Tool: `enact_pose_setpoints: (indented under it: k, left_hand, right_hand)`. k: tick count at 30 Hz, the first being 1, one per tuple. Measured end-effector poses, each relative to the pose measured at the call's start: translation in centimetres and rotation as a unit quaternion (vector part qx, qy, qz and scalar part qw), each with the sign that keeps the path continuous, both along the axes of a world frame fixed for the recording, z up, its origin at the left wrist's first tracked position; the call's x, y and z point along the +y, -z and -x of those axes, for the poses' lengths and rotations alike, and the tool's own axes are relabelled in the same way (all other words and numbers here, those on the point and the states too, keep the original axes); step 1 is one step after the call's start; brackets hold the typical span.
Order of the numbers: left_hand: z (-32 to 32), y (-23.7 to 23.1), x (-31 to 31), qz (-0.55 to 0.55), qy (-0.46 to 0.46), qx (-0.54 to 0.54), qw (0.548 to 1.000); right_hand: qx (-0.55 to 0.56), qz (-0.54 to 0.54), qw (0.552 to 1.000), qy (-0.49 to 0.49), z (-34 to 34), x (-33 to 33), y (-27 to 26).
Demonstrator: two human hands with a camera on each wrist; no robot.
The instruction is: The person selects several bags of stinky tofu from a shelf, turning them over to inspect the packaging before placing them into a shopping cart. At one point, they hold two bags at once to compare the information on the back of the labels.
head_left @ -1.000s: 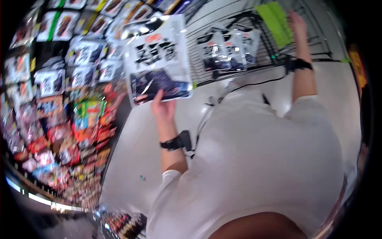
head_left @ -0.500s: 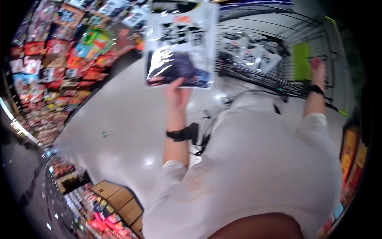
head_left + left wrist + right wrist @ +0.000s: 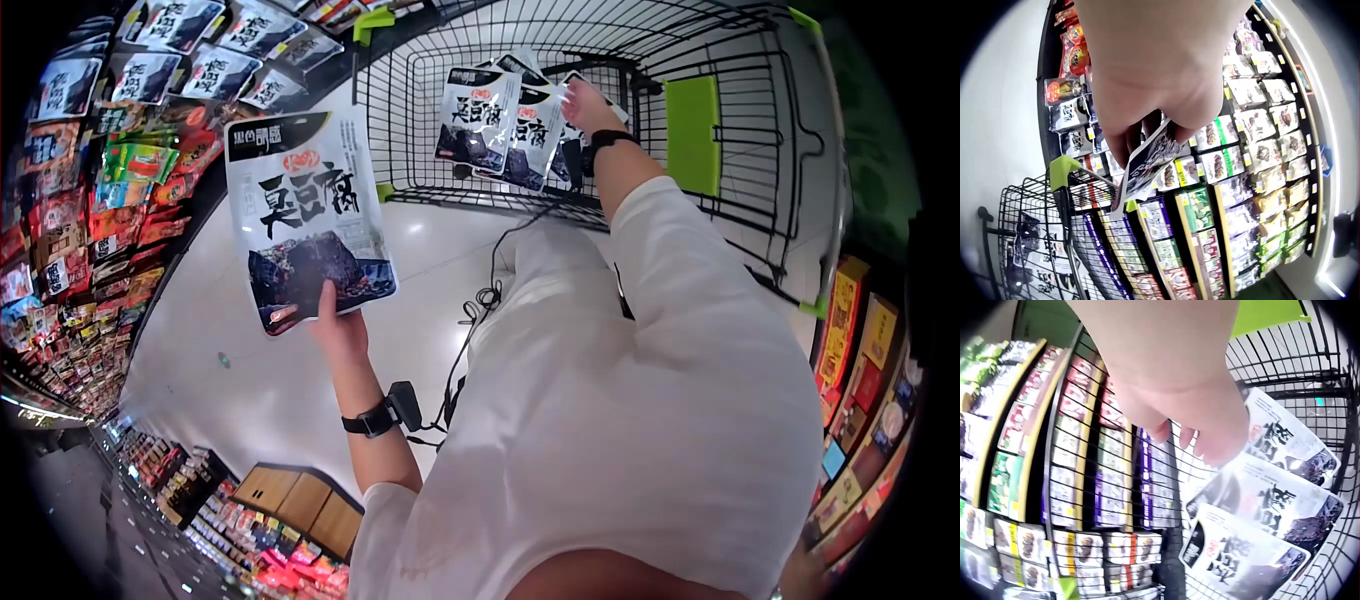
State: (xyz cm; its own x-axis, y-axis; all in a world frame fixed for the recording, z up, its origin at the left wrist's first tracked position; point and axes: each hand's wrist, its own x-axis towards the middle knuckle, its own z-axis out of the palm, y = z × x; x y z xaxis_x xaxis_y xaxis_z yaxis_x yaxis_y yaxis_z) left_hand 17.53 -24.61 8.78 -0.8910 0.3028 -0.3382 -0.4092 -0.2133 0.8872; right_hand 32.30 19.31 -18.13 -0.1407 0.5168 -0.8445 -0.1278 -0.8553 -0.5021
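My left hand grips the lower edge of a large white and black stinky tofu packet, thumb on its printed face. The packet hangs upright beside the cart in the head view. In the left wrist view the packet shows nearly edge-on below the fingers. Inside the wire shopping cart, several similar packets lie overlapping. My right hand hovers over the rightmost of these. From the right wrist, its loosely bent fingers hold nothing, just above and left of the packets.
The black wire cart has a green panel at its right. Shelves full of packaged snacks run along the left, with boxed goods at the right. A cable hangs in front of the body.
My right hand has moved from beside the green panel leftward to the packets in the cart. The left hand still holds its packet, now lower and further left in the head view.
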Motion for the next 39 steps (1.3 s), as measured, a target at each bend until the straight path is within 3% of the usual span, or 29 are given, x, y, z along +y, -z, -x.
enact_pose_setpoints:
  k: [1,2,3,4,5,6,7,8,9,10,11,14,15,17,19,21,22,25,26,28,29,31,33,34,35,37,39]
  left_hand:
    - [0.4,0.3,1.0,0.014,-0.002,-0.005,1.000]
    - [0.5,1.1,2.6,0.086,-0.029,0.007,0.996]
    - [1.0,1.9,3.9,0.153,-0.050,0.021,0.987]
    - [1.5,2.9,4.7,0.211,-0.012,0.047,0.976]
    - [1.4,3.7,6.4,0.168,-0.016,0.057,0.984]
    - [1.3,4.0,8.0,0.249,0.017,0.072,0.966]
    - [1.4,4.3,9.3,0.329,0.047,0.090,0.939]
    - [1.9,5.3,10.0,0.331,0.055,0.086,0.938]
    - [2.6,6.5,10.5,0.383,0.213,0.198,0.877]
    - [3.2,7.6,11.2,0.417,0.361,0.303,0.778]
    - [3.2,7.7,14.8,0.369,0.370,0.283,0.804]
    - [3.4,8.0,23.5,0.403,0.493,0.417,0.649]
    - [3.8,9.1,25.0,0.407,0.529,0.446,0.596]
    - [4.2,11.6,27.3,0.392,0.551,0.451,0.582]
    - [4.6,14.3,29.2,0.397,0.578,0.472,0.534]
    - [4.6,17.6,30.3,0.389,0.579,0.514,0.499]
    - [4.4,19.5,30.6,0.382,0.576,0.551,0.467]
    - [3.6,23.5,30.8,0.411,0.712,0.483,0.300]
    - [4.1,25.6,30.7,0.413,0.710,0.486,0.297]
    - [5.5,28.9,31.5,0.454,0.642,0.375,0.491]
    - [6.7,29.7,32.6,0.475,0.548,0.264,0.635]
    - [9.8,33.3,32.4,0.517,0.430,0.259,0.693]
    - [12.6,38.9,29.5,0.555,0.385,0.291,0.677]
    - [13.1,39.7,29.4,0.588,0.345,0.321,0.658]
    - [13.4,40.5,29.2,0.589,0.344,0.321,0.657]
    - [13.0,40.1,29.5,0.476,0.413,0.044,0.775]
    - [11.8,40.4,29.4,0.454,0.427,0.091,0.777]
  right_hand:
    - [-0.005,0.014,1.000,-0.002,-1.0,-0.5,1.4]
    - [-0.131,-0.256,0.914,-0.287,-2.8,-0.3,3.9]
    - [-0.233,-0.482,0.665,-0.520,-4.0,-0.4,6.0]
    - [-0.296,-0.442,0.672,-0.515,-5.3,-0.8,8.1]
    - [-0.361,-0.398,0.674,-0.508,-6.6,-0.9,10.3]
    - [-0.366,-0.274,0.790,-0.409,-7.4,-0.5,12.8]
    - [-0.355,-0.145,0.875,-0.295,-7.9,-0.2,14.5]
    - [-0.371,-0.164,0.833,-0.377,-9.5,-0.5,15.9]
    - [-0.381,-0.181,0.784,-0.456,-11.6,-0.7,16.7]
    - [-0.356,-0.013,0.912,-0.204,-13.8,-0.9,25.7]
    - [-0.359,-0.008,0.911,-0.203,-13.9,-0.6,25.8]
    - [-0.357,0.037,0.933,-0.017,-12.1,-0.7,20.8]
    - [-0.356,0.041,0.933,-0.018,-11.7,-0.8,20.7]
    - [-0.276,-0.039,0.960,0.024,-11.0,-0.9,20.8]
    - [-0.229,-0.044,0.971,0.056,-9.3,-0.9,18.9]
    - [-0.090,-0.113,0.989,0.007,-8.3,-0.9,19.3]
    - [-0.135,-0.093,0.984,-0.064,-7.7,-0.6,18.7]
    - [-0.117,-0.081,0.986,-0.087,-6.1,0.6,18.6]
    - [-0.068,-0.099,0.989,-0.092,-5.8,0.9,20.0]
    - [0.002,-0.086,0.993,-0.086,-5.3,1.2,19.5]
    - [0.067,-0.072,0.992,-0.081,-5.3,1.2,18.6]
    - [0.060,-0.054,0.991,-0.107,-4.4,1.8,14.9]
    - [0.024,-0.077,0.976,-0.203,-3.7,2.2,14.5]
    - [0.070,-0.072,0.977,-0.190,-3.2,2.2,15.1]
    - [0.071,-0.071,0.977,-0.190,-2.9,2.1,15.6]
    - [0.060,-0.089,0.950,-0.293,-1.0,2.2,14.4]
    - [0.096,-0.048,0.946,-0.305,0.8,1.1,15.4]
